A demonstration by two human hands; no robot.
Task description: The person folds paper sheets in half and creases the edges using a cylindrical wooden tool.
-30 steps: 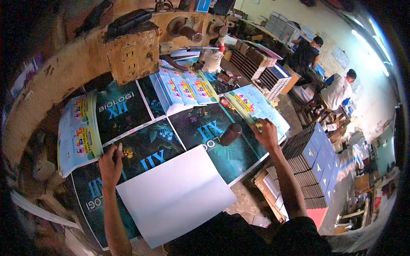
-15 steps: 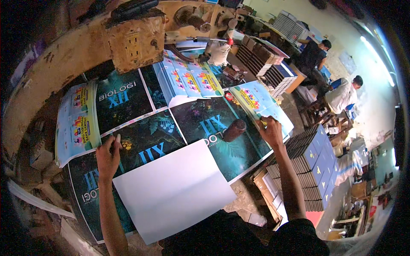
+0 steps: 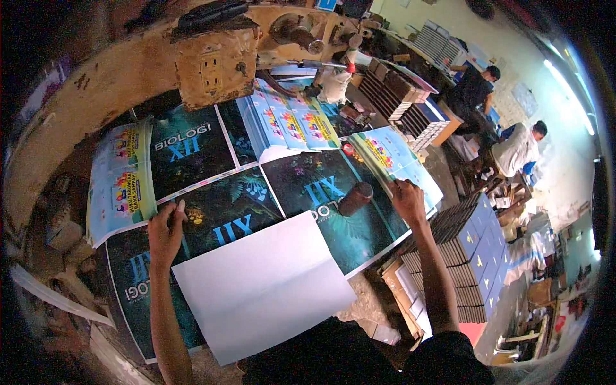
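My left hand (image 3: 165, 234) rests at the lower right corner of a stack of blue and yellow printed covers (image 3: 119, 183). Its thumb stands apart from its fingers, over the dark printed sheet (image 3: 192, 151) that covers the table. At the right, my right hand (image 3: 409, 202) has its fingers drawn together at the near edge of another pile of the same covers (image 3: 393, 157); its fingertips are partly hidden. Between my arms, near my body, lies a blank white sheet (image 3: 266, 285). A dark, rounded cylinder (image 3: 355, 199) sits on the dark sheet beside my right hand.
A third cover stack (image 3: 289, 122) lies farther back, below a worn metal machine part with a box (image 3: 217, 64). Bound books with blue covers (image 3: 471, 247) are piled right of my arm. Two people (image 3: 471, 93) work at the far right, near more book piles (image 3: 401, 96).
The whole view has shifted slightly. My right hand's fingers have drawn closer together at the edge of the right cover pile. My left hand stays at the left stack's corner.
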